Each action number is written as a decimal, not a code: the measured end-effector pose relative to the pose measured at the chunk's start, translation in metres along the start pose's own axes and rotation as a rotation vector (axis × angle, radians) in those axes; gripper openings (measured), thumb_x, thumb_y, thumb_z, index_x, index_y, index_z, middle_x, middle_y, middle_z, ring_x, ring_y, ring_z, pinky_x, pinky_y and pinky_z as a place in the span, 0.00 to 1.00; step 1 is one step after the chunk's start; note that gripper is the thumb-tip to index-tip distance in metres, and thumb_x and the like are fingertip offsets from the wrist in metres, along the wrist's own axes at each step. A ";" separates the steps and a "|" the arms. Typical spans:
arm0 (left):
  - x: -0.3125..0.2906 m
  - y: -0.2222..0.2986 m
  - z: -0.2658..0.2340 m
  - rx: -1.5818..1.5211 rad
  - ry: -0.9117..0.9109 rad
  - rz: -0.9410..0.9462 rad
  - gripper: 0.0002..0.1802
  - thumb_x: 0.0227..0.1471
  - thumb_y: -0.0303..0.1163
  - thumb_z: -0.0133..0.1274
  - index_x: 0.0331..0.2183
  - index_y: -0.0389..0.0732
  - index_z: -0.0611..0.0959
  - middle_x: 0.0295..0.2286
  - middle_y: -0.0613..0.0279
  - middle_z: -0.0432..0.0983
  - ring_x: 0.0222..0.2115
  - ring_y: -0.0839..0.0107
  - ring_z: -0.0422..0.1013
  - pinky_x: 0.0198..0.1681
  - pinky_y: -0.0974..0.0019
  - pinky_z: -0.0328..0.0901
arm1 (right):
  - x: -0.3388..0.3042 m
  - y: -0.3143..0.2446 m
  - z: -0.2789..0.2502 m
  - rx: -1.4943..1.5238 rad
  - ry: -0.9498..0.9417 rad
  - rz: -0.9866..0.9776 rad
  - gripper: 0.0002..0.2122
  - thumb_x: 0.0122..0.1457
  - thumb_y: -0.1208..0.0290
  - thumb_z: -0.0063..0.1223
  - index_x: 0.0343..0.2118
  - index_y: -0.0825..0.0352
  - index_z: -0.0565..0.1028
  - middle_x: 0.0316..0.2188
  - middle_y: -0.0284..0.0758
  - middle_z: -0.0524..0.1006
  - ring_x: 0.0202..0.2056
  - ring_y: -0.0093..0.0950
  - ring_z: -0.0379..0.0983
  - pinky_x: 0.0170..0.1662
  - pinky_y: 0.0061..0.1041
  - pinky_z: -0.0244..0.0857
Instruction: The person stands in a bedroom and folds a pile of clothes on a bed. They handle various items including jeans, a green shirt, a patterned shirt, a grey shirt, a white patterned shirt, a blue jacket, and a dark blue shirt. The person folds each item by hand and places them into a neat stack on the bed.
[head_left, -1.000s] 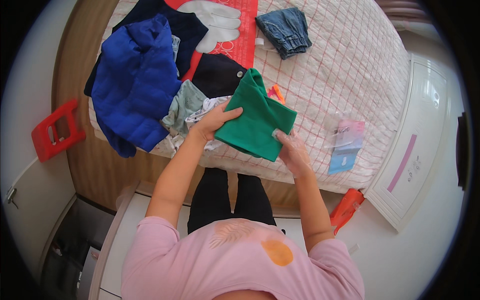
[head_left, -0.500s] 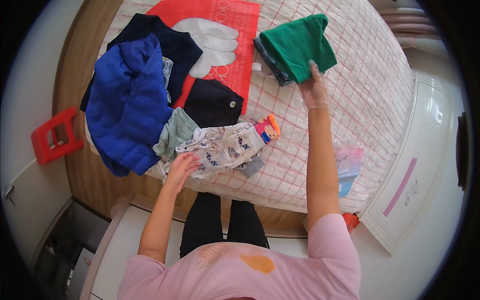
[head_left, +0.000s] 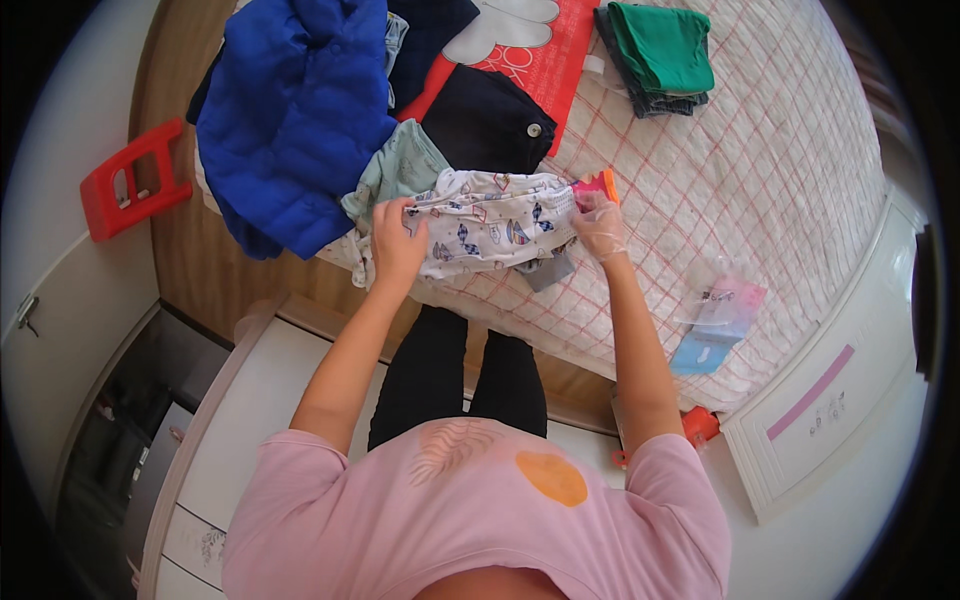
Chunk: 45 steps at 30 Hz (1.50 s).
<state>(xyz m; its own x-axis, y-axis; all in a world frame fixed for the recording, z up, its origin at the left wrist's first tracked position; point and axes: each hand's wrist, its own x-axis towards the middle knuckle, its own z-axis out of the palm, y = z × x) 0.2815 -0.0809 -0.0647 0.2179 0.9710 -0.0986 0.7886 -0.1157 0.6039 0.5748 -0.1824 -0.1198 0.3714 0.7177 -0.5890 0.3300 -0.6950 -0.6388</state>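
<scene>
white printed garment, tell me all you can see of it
The white garment looks like thin cloth printed with small blue and red figures. It lies wrinkled on the bed, partly over grey cloth, ribbed band toward the right. The left hand touches its left part; the gloved right hand is at the band.

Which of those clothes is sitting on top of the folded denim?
The bright green folded garment: it alone rests on the denim; the patterned white one touches the left hand.
</scene>
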 end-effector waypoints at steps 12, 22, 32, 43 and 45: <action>-0.027 0.019 0.003 -0.141 -0.101 -0.052 0.12 0.38 0.23 0.51 0.32 0.37 0.75 0.31 0.57 0.70 0.36 0.60 0.66 0.40 0.63 0.61 | 0.003 -0.019 -0.016 -0.571 0.304 -0.160 0.21 0.42 0.73 0.51 0.44 0.59 0.70 0.44 0.39 0.70 0.49 0.35 0.63 0.50 0.35 0.57; 0.007 0.028 0.014 -0.096 -0.447 0.396 0.23 0.34 0.23 0.55 0.39 0.39 0.71 0.38 0.55 0.67 0.42 0.55 0.62 0.46 0.58 0.57 | 0.014 -0.064 -0.074 -1.078 -0.307 -0.185 0.12 0.41 0.69 0.54 0.33 0.61 0.74 0.37 0.39 0.73 0.43 0.36 0.66 0.47 0.36 0.58; 0.051 0.020 -0.003 -0.244 -1.095 0.359 0.28 0.31 0.25 0.57 0.41 0.41 0.71 0.37 0.55 0.69 0.37 0.55 0.66 0.39 0.63 0.62 | -0.152 -0.136 -0.127 -0.127 -0.279 -0.622 0.06 0.43 0.79 0.56 0.26 0.66 0.72 0.26 0.37 0.72 0.31 0.35 0.70 0.35 0.29 0.65; 0.035 -0.046 -0.067 -0.064 -1.579 0.325 0.24 0.38 0.32 0.55 0.41 0.38 0.74 0.37 0.47 0.71 0.42 0.56 0.67 0.44 0.62 0.60 | -0.063 -0.043 -0.038 0.550 -0.356 0.208 0.13 0.46 0.77 0.53 0.37 0.70 0.71 0.30 0.29 0.73 0.29 0.19 0.68 0.33 0.19 0.64; 0.040 -0.047 -0.057 -0.022 -1.409 0.293 0.18 0.42 0.34 0.55 0.37 0.37 0.75 0.30 0.48 0.73 0.33 0.60 0.70 0.37 0.63 0.63 | -0.036 -0.031 -0.018 0.454 -0.265 0.239 0.15 0.44 0.77 0.54 0.38 0.69 0.71 0.28 0.31 0.74 0.27 0.19 0.68 0.32 0.20 0.64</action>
<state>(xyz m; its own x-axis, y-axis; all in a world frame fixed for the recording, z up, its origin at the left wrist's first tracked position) 0.2204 -0.0243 -0.0517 0.7545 -0.1004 -0.6486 0.6106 -0.2550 0.7498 0.5667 -0.1874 -0.0694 0.1402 0.5698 -0.8097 -0.1635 -0.7932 -0.5866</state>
